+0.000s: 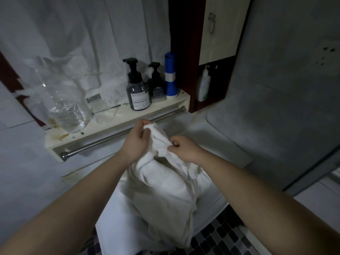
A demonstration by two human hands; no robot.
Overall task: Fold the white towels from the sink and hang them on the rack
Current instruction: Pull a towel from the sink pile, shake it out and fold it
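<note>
both hands on white towel (161, 184), held up just below/in front of the rack (117, 134). left hand (135, 142) fingers pinch its top corner, right hand (184, 149) fingers pinch an edge beside it, rest hangs bunched

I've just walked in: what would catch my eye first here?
The big white towel in the middle, bunched and held up by both hands: the left hand pinches its top corner, the right hand its edge. Just behind runs a metal rail under a cream shelf with two dark pump bottles and a blue bottle.
</note>
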